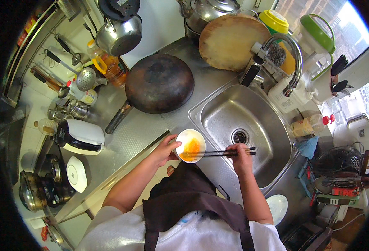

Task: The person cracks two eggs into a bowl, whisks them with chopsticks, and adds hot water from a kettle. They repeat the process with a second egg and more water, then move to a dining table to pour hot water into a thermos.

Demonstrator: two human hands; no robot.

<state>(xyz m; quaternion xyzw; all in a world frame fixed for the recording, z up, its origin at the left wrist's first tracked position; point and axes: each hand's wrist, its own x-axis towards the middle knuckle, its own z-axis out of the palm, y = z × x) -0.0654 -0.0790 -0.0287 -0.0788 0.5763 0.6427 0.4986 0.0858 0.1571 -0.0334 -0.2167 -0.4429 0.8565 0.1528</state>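
Observation:
My left hand (165,150) grips a small white bowl (180,138) by its side, thumb over the rim. Yellow-orange liquid, which looks like beaten egg (193,148), lies inside it, and the bowl tilts towards the camera. In my right hand (241,157) is a pair of dark chopsticks (217,153), held level with their tips in the egg. The bowl is in front of my apron (190,194), by the counter's front edge. My right hand is over the near side of the stainless steel sink (250,125).
An overturned dark wok (159,83) lies on the steel counter (140,138), its handle pointing left and towards me. A curved faucet (297,62) reaches over the sink. Behind leans a round wooden cutting board (231,40). White plates (76,174) rest at far left and right.

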